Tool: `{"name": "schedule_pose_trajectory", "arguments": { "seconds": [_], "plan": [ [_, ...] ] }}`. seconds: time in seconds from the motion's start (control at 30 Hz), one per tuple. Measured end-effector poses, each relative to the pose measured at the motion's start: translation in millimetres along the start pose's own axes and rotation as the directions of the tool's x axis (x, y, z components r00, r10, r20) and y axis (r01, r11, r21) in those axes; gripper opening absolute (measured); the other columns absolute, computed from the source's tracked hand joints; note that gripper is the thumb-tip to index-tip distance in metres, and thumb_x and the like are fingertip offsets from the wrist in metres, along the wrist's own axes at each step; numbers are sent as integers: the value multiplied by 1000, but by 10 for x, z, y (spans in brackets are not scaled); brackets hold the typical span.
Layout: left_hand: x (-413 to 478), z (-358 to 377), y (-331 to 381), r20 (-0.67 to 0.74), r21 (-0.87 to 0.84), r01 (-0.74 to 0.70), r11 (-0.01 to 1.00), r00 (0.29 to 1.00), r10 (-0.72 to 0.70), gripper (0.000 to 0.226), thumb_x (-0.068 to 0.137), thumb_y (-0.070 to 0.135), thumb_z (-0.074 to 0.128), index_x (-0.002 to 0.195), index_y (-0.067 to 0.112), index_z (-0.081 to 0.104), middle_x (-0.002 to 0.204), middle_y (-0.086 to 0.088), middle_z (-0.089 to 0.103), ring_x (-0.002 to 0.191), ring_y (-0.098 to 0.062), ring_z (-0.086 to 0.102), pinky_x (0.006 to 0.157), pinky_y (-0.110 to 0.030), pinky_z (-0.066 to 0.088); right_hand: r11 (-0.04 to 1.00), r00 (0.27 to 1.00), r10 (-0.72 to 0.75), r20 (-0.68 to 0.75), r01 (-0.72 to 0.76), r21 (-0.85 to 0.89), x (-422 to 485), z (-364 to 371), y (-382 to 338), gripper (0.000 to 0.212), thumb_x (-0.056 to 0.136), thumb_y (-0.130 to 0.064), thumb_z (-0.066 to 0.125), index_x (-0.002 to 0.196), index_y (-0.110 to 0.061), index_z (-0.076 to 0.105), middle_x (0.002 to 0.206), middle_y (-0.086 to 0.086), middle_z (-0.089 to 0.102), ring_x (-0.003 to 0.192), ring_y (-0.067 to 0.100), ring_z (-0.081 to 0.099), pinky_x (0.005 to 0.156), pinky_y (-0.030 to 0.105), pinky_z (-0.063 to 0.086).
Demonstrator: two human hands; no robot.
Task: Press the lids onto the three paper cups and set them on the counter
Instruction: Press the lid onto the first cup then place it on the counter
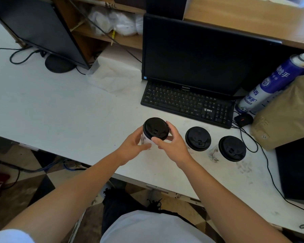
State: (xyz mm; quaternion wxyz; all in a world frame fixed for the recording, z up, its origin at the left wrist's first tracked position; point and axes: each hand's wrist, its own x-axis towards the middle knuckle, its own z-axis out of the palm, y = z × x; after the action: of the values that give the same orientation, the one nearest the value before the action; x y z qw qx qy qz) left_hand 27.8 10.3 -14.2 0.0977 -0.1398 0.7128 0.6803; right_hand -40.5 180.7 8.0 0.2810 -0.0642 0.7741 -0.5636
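Three white paper cups with black lids are on or over the white counter [60, 111]. The left cup [146, 138] carries a black lid [155, 128]. My left hand [132, 146] wraps its side while my right hand [172, 144] grips the lid's rim with thumb and fingers. Whether this cup rests on the counter or is lifted, I cannot tell. To the right stands the middle lidded cup [198, 138], and further right the third lidded cup [232, 148], both untouched.
A black keyboard [186, 104] and monitor [191, 55] lie just behind the cups. Blue spray cans [270, 83], a brown paper bag [288, 113] and a black mouse [243, 120] crowd the right. A second monitor [37, 28] stands far left. Cables trail off the right edge.
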Motion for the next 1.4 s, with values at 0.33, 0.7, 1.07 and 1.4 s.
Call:
{"name": "schedule_pose_trajectory", "arguments": {
  "seconds": [0.33,0.7,1.07,1.4],
  "plan": [
    [64,25,63,-118,-489,209,847,946,-302,34,106,45,39,118,36,69,135,5,63,133,-20,51,107,-54,46,944,985,121,122,-152,293,78,62,21,52,90,-23,75,137,-32,54,139,-10,60,131,16,54,105,43,51],
    [131,100,32,-225,-355,175,918,937,-266,38,105,49,35,121,35,66,123,3,67,123,-19,58,91,-46,59,861,946,323,9,-298,413,222,229,110,43,108,-41,38,135,-18,61,136,4,62,130,23,55,89,34,58],
    [201,4,4,-288,7,103,995,953,-97,37,109,37,26,128,20,53,128,-4,56,121,-23,57,84,-48,62,988,978,152,-144,-146,52,238,267,121,42,110,-37,26,133,-17,55,126,3,57,110,20,56,83,44,62],
    [214,-15,-13,-276,156,-41,987,958,83,34,109,25,29,134,21,51,127,3,59,119,-18,58,91,-43,59,965,962,225,-156,-197,176,283,273,82,34,109,-34,30,124,-15,54,122,4,56,106,20,58,71,43,65]
  ]
}}
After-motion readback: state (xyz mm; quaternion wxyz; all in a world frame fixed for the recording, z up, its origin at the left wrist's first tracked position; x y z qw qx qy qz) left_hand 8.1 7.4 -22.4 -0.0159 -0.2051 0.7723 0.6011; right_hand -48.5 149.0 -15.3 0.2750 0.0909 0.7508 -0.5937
